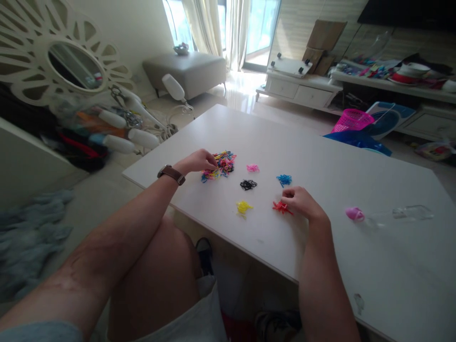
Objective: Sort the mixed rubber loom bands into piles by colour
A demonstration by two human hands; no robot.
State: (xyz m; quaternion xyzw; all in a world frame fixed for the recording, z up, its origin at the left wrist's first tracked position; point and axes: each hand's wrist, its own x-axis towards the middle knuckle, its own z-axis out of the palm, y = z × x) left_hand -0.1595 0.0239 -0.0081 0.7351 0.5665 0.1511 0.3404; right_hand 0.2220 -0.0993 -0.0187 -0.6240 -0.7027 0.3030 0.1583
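A mixed heap of small coloured bands, like rubber bands, lies on the white table. My left hand, with a watch on its wrist, rests at the heap's left side, fingers bent together; what they hold is hidden. My right hand is at the red pile, thumb and fingers pinched just over it; anything between them is too small to make out. Single-colour piles lie between and around the hands: pink, black, yellow and blue.
On the white table, to the right, are a pink egg-shaped object, a clear bottle-like container and a small clear piece. A pink basket stands beyond the far edge. A white lamp-like fixture is at left.
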